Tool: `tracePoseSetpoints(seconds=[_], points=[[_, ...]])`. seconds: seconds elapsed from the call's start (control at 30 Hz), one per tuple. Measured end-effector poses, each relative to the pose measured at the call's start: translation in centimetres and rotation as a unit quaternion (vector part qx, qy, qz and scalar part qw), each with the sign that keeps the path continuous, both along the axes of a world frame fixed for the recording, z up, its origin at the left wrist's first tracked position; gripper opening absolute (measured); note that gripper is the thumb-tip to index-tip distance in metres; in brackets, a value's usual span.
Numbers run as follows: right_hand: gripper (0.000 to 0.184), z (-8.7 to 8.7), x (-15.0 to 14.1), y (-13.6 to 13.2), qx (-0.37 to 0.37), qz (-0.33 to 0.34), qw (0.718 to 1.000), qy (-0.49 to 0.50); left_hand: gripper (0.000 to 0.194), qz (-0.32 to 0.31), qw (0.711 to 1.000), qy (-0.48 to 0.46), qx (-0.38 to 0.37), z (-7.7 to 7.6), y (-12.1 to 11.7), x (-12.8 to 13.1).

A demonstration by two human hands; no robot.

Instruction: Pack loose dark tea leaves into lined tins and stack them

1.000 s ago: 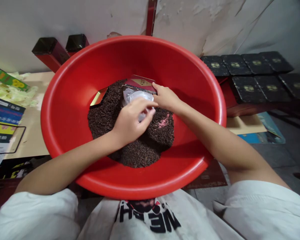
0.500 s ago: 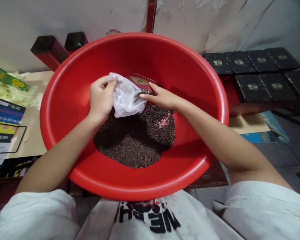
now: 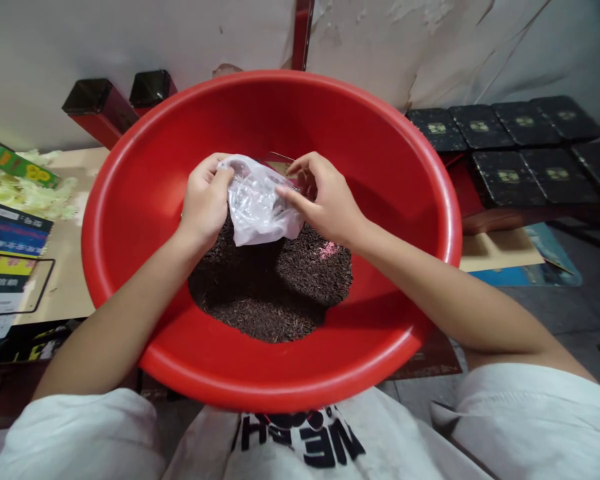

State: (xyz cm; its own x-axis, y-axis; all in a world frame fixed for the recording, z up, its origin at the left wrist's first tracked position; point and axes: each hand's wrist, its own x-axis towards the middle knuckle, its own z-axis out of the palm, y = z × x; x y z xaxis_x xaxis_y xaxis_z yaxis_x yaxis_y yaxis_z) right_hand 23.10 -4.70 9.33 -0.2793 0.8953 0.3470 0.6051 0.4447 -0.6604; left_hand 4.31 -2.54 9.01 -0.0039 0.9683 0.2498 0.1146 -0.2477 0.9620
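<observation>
A crumpled, translucent white plastic bag [image 3: 260,210] is held up over a heap of dark dried leaves, perhaps loose tea [image 3: 275,313]. My left hand [image 3: 206,197] pinches the bag's left edge between thumb and fingers. On the other side, my right hand [image 3: 327,197] has its thumb against the bag's right edge with the fingers curled behind. Behind the bag, a red tin [image 3: 283,165] shows only in small part. The heap lies in a big red plastic basin [image 3: 280,373]; a pink patch [image 3: 329,250] marks its right side.
Black-lidded tins [image 3: 510,177] stand in rows on the right, beyond the basin rim. Two red tins with dark lids [image 3: 93,100] stand at the back left. A green box [image 3: 20,167] and printed cards [image 3: 10,260] lie on the left table. A wall rises behind.
My left hand has drawn the plastic bag up and left from the tin's mouth, spreading it. My right hand has shifted from the tin onto the bag's right edge.
</observation>
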Motion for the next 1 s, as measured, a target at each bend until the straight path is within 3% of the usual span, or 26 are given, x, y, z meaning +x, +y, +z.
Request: tracePoseSetpoints(seconds=[0.07, 0.17, 0.3, 0.37, 0.4, 0.47, 0.5, 0.57, 0.67, 0.77, 0.87, 1.0], points=[[0.049, -0.4, 0.1, 0.4, -0.023, 0.000, 0.999, -0.041, 0.004, -0.029, 0.999, 0.026, -0.011, 0.5, -0.3, 0.2], [0.054, -1.9, 0.5, 1.7, -0.072, -0.003, 0.991, -0.110, 0.019, -0.045, 0.995, 0.084, 0.027, 0.9, -0.3, 0.1], [0.053, -3.1, 0.9, 3.2, -0.096, -0.026, 0.984, -0.150, 0.028, 0.033, 0.971, 0.192, 0.141, 1.6, -0.7, -0.4], [0.050, -2.5, 1.1, 3.5, -0.086, -0.035, 0.984, -0.151, 0.032, 0.079, 0.928, 0.290, 0.222, 2.6, -1.6, -0.5], [0.048, -1.9, 1.3, 3.4, -0.083, -0.045, 0.984, -0.149, 0.032, 0.087, 0.890, 0.357, 0.269, 3.2, -2.3, -0.5], [0.043, -0.3, 1.5, 2.8, -0.080, -0.077, 0.983, -0.144, 0.025, 0.038, 0.812, 0.443, 0.378, 4.4, -4.1, -0.1], [0.042, 0.5, 1.6, 2.4, -0.078, -0.095, 0.982, -0.147, 0.021, -0.015, 0.790, 0.460, 0.405, 4.8, -5.0, 0.3], [0.040, 1.8, 1.5, 1.4, -0.075, -0.127, 0.975, -0.166, 0.021, -0.087, 0.791, 0.478, 0.371, 5.4, -6.6, 0.8], [0.045, 2.4, 1.1, 0.4, -0.087, -0.135, 0.966, -0.203, 0.026, -0.036, 0.817, 0.527, 0.231, 5.0, -7.6, 1.0], [0.056, 1.9, 0.8, 0.3, -0.110, -0.115, 0.965, -0.207, 0.028, 0.011, 0.771, 0.615, 0.163, 4.0, -6.7, 0.2], [0.053, 1.2, 1.1, 0.9, -0.111, -0.115, 0.972, -0.170, 0.025, 0.019, 0.717, 0.678, 0.160, 3.3, -5.0, -0.1], [0.031, 0.2, 1.8, 1.8, -0.074, -0.127, 0.984, -0.098, 0.025, -0.049, 0.694, 0.677, 0.241, 2.9, -3.8, 1.0]])
